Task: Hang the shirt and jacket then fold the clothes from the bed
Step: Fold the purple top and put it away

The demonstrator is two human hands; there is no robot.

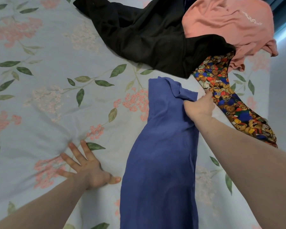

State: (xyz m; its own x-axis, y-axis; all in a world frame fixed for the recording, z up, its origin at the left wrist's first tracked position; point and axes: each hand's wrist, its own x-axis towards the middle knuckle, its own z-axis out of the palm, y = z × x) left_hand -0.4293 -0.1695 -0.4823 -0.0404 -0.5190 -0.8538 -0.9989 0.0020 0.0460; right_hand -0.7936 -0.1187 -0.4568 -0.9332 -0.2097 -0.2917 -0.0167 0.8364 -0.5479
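A blue garment (160, 154) lies on the bed (48, 96) as a long strip, its long axis running from the near edge away toward the pile of clothes. The right hand (199, 108) grips its far end, fingers curled into bunched cloth. The left hand (87, 169) presses flat on the bedspread beside it, fingers spread apart. Beyond lie a black garment (147, 40), a pink shirt (229, 22) and a bear-print cloth (229, 100).

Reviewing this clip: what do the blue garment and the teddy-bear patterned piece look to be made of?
The blue garment, gripped by the right hand, looks like thin matte knit, perhaps cotton jersey: it drapes softly and bunches into small folds at the grip. The teddy-bear patterned piece looks like smooth woven fabric with a slight sheen, possibly silk or polyester; the print is crisp. Neither fibre is certain.
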